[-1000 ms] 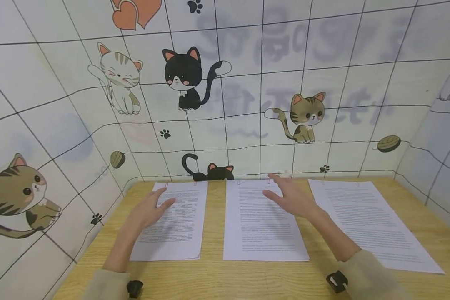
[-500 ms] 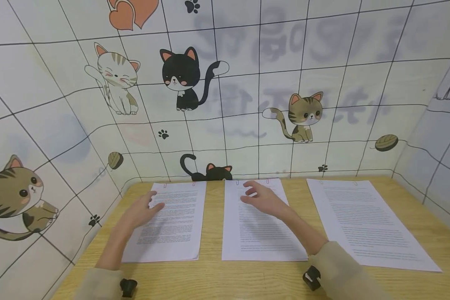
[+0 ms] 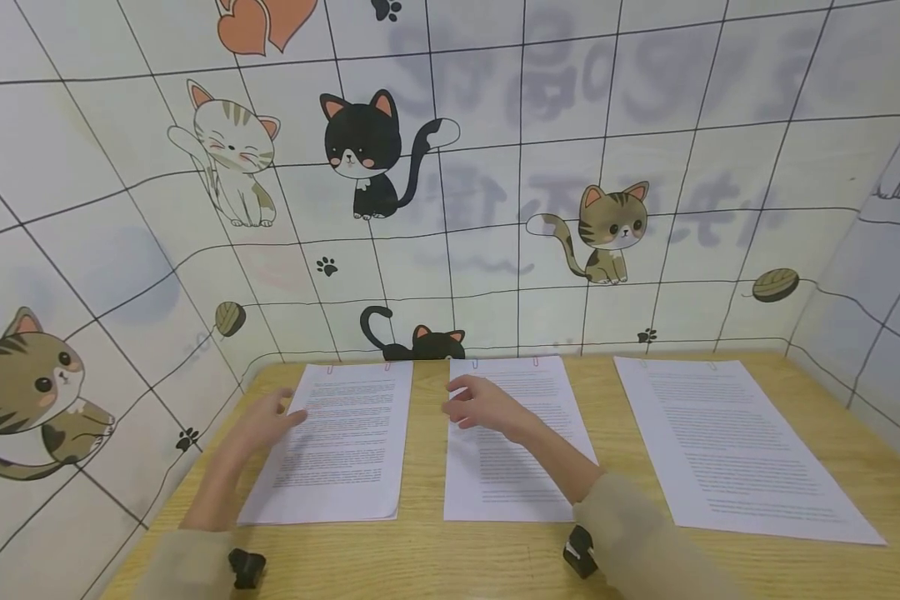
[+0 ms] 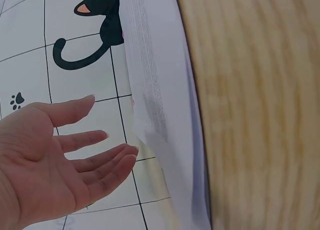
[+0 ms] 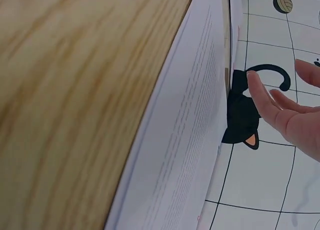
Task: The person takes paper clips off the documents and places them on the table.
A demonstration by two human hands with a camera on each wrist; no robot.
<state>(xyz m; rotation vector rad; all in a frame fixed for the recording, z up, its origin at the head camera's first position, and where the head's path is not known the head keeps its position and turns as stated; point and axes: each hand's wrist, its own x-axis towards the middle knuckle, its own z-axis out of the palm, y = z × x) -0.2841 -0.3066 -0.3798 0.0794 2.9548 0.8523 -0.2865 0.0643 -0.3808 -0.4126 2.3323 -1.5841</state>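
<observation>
Three printed paper stacks lie in a row on the wooden table [image 3: 420, 554]. The left stack [image 3: 345, 442] bears two reddish paper clips [image 3: 387, 367] along its top edge. On the middle stack [image 3: 525, 467], one bluish clip [image 3: 475, 363] and one red clip [image 3: 536, 362] show. Two pale clips [image 3: 712, 366] sit on the right stack [image 3: 750, 450]. My left hand [image 3: 265, 422] hovers by the left stack's left edge, fingers loosely bent, holding nothing. Over the middle stack's left side is my right hand [image 3: 486, 407], its fingers relaxed and its grasp empty in the right wrist view.
A white cloth wall [image 3: 487, 192] with cartoon cats and grid lines stands directly behind the table and along both sides. Each forearm wears a black wrist camera [image 3: 247, 568] near a beige sleeve [image 3: 187, 567]. Bare wood separates the stacks.
My right hand has moved left, from the middle stack's upper right to its left side. My left hand has drawn back a little to the left and nearer. The stacks stay put.
</observation>
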